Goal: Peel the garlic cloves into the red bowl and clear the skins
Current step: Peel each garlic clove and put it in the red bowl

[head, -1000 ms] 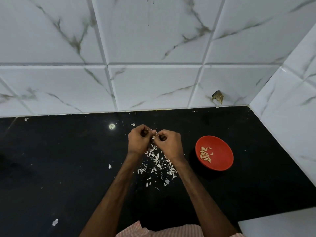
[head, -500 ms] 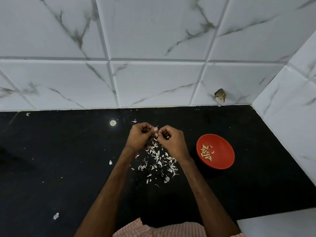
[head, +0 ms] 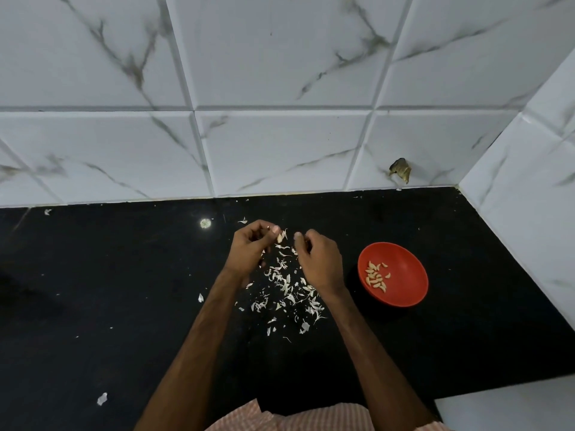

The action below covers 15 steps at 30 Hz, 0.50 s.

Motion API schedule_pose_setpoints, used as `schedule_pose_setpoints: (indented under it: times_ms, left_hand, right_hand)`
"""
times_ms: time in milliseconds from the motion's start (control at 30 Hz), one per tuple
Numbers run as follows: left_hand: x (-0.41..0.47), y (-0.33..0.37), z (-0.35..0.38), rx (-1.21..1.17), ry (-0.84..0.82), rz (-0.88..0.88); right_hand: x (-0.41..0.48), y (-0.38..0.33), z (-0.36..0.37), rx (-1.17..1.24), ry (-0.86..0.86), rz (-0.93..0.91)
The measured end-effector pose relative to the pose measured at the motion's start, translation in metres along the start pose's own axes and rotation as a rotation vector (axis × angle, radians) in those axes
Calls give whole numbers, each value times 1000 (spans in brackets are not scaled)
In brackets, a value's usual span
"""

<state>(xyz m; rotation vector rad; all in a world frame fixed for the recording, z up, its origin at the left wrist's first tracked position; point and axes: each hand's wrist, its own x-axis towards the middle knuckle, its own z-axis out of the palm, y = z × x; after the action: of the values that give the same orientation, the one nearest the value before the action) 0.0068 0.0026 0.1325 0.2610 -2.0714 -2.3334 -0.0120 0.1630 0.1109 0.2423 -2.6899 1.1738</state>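
Black tabletop [head: 124,306] meets white veined wall tiles [head: 280,57], and both hands work just above it. The left hand [head: 249,251] pinches one garlic clove [head: 281,237] at its fingertips. The right hand [head: 319,261] is just beside the clove but apart from it, fingers curled; whether it grips a strip of skin cannot be told. To peel well, the left hand should probably hold the clove firm while the right thumbnail catches a loose edge and pulls along its length, so the skin drops below the hands and not toward the bowl. By count: one red bowl [head: 413,293] just right of the right hand, roughly fifteen peeled cloves [head: 376,278] in it, several dozen skins [head: 286,287] under the hands, and three stray scraps [head: 102,398] well to the left.
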Motion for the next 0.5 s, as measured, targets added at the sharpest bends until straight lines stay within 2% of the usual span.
schedule_pose_setpoints:
  times_ms: [167, 333, 500]
  left_hand:
    - [2, 0, 2, -20, 39, 15]
    - [3, -1, 5, 17, 76, 24]
    - [2, 0, 12, -7, 48, 33]
  right_hand:
    - [1, 8, -1, -44, -166, -71]
    - [-1, -12, -6, 184, -116, -196]
    - [0, -20, -3, 214, -43, -236]
